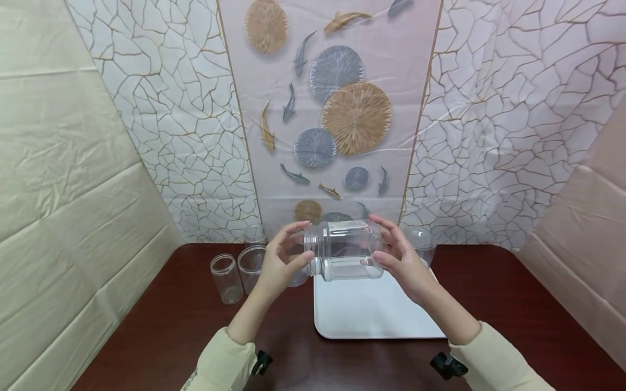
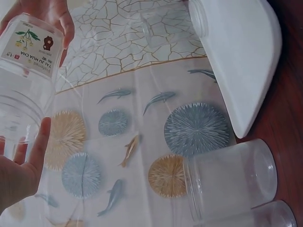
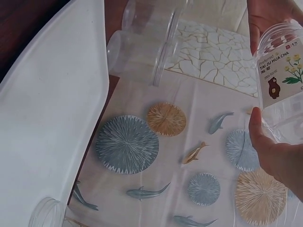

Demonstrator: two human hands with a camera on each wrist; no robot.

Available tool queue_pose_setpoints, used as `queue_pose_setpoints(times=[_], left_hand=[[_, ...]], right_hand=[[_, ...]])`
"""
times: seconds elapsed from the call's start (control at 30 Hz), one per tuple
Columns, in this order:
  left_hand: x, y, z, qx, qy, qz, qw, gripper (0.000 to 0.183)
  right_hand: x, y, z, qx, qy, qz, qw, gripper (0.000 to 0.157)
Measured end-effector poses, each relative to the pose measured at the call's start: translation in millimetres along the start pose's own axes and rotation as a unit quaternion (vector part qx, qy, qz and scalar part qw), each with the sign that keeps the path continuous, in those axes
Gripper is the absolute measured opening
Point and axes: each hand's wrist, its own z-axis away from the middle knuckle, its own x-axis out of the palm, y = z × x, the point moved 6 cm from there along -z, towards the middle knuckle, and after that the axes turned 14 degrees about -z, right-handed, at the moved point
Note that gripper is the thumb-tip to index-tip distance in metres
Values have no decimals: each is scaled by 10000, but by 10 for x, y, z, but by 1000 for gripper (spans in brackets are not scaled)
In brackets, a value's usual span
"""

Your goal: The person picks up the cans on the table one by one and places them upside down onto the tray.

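A clear, empty-looking plastic jar (image 1: 349, 250) is held sideways in the air above the near-left part of a white tray. My left hand (image 1: 277, 266) grips its threaded mouth end, thumb in front and fingers behind. At the base end, my right hand (image 1: 405, 263) holds it between thumb and fingers. The mouth points left, and no lid is on it. A printed label (image 3: 281, 71) with a bear and yellow flowers shows in the right wrist view; it reads "TAI JU HUA CHA".
The white tray (image 1: 371, 317) lies on the dark red table (image 1: 161, 326). Several clear jars stand left of it, including a slim one (image 1: 227, 282) and a wider one (image 1: 248, 266). Another clear jar (image 1: 421, 241) is behind my right hand. A patterned cloth (image 1: 337, 108) hangs at the back.
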Motion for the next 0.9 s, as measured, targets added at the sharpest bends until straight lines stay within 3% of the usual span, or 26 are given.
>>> queue_pose_setpoints(times=[0.33, 0.5, 0.7, 0.9], left_hand=[[-57, -26, 128, 125, -309, 95, 9994, 68], [-93, -39, 185, 119, -473, 46, 9988, 62], [-214, -76, 272, 27, -444, 133, 9989, 50], [-320, -99, 315, -11, -354, -180, 9992, 45]], right_hand=[[77, 0, 22, 97, 0, 201, 9998, 57], [95, 3, 42, 37, -68, 257, 9996, 57], [59, 18, 53, 109, -8, 362, 9993, 57], [-17, 66, 66, 391, 218, 641, 9969, 57]])
